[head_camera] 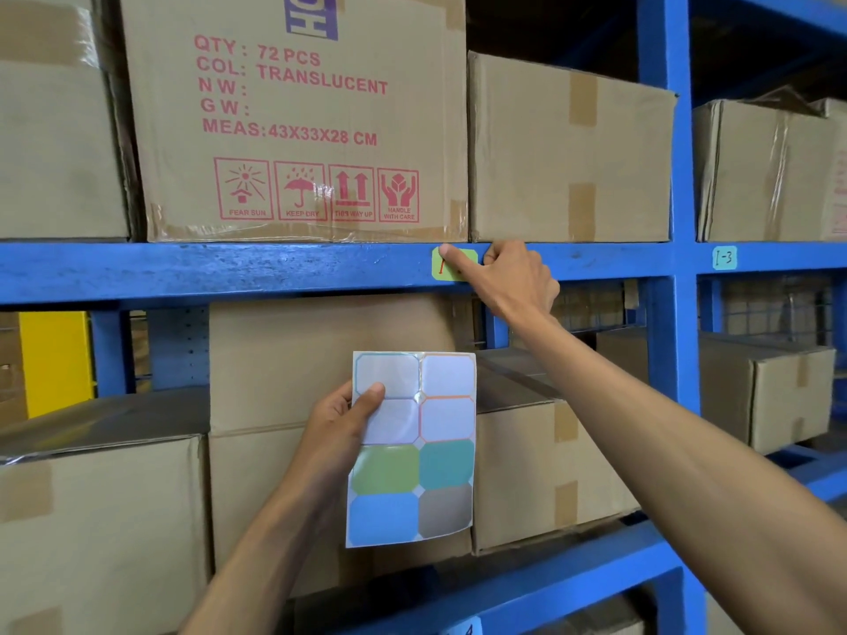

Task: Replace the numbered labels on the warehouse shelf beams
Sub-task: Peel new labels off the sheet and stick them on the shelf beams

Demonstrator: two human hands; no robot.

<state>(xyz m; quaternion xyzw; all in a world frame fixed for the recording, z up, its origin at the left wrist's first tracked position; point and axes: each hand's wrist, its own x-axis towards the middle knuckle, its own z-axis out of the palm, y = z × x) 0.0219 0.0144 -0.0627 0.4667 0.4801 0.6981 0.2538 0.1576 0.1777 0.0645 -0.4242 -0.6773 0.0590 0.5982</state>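
even, bright light is falling on the box fronts. glare is shining off the sticker sheet (412, 446). straight lines are bowing at the edges, and recesses are staying dark.

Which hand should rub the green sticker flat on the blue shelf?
The right hand, probably. Its thumb already touches the green label on the blue beam, while the left hand holds the sticker sheet lower down.
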